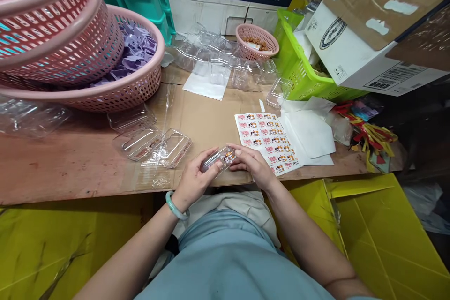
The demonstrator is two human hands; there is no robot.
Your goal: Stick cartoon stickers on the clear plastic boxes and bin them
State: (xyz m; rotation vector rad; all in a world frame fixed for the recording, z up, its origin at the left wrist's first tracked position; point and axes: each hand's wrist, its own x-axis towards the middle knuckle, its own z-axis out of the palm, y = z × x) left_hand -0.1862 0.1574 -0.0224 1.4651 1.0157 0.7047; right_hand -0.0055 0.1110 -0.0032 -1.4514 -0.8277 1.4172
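Note:
Between both hands, over the front edge of the cardboard, is a small clear plastic box [212,160] with a cartoon cat sticker [228,156] on its right part. My left hand [197,171] wraps round the box's left end, its thumb on top. At the right end, my right hand [251,163] grips the box with its thumb by the sticker. Just right of that hand lies a sheet of stickers [269,140] with cat pictures and red lettering; some spots on it are bare. Several clear boxes [175,146] with stickers lie to the left.
Pink baskets [140,82], one holding purple pieces [135,49], crowd the left. Clear plastic boxes [220,68] and a small pink basket [257,40] stand at the back. A green basket [302,63], white papers [309,131] and a tilted carton [351,51] are at right.

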